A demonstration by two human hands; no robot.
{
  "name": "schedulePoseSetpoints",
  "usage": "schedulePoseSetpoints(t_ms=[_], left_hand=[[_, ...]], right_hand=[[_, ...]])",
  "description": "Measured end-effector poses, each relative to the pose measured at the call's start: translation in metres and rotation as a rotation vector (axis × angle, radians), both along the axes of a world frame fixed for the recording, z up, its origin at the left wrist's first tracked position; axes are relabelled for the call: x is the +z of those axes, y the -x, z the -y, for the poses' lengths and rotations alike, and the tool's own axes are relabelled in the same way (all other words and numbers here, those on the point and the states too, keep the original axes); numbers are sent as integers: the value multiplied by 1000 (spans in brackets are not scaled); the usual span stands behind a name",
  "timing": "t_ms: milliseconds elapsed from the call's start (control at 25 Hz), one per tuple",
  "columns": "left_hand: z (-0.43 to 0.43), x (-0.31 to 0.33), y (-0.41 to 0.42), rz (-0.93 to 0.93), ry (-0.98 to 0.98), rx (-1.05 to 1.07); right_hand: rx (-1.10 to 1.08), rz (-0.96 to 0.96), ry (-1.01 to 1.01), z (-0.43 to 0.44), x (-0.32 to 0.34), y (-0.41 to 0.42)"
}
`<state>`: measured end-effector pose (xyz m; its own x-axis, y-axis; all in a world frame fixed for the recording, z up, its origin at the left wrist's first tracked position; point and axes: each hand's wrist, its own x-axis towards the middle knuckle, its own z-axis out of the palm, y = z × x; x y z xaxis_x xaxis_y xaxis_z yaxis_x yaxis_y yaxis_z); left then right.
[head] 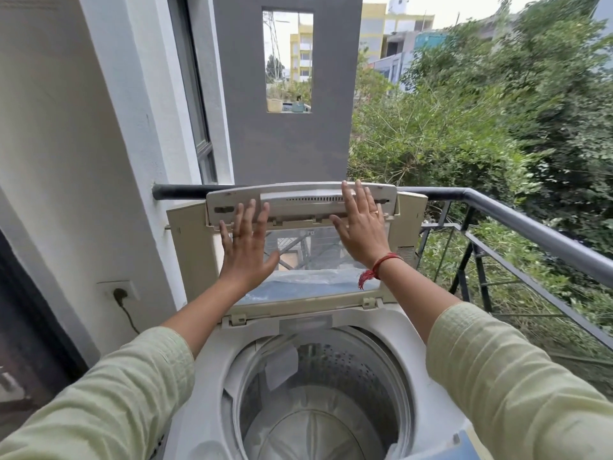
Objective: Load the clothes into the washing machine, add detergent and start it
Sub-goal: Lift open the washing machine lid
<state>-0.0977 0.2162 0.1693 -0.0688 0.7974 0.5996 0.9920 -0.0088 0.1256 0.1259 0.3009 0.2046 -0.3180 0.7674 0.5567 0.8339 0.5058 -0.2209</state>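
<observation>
Beige lid point(298, 200) stands raised; my left hand point(247, 247) and right hand point(361, 227) press it, fingers straight. Drum point(331, 376) unloaded; detergent, start outstanding.

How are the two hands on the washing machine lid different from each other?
The right hand has a red thread at its wrist; the left hand has a bare wrist. The right hand reaches up to the top edge of the lid, while the left hand sits lower. Both are open with fingers spread, flat on the raised lid.
</observation>
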Motion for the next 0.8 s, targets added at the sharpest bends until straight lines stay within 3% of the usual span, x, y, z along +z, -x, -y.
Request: schedulePoseSetpoints(t_ms=[240,440,680,800], left_hand=[[1,7,-7,89,-138,-15],[46,-15,-19,184,-186,17],[143,-50,-32,343,-40,280],[211,-77,-28,389,-1,449]], right_hand=[[82,-69,-135,16,4,0],[232,-259,-251,65,-19,-2],[381,-453,57,145,-82,-13],[500,-440,202,178,-110,1]])
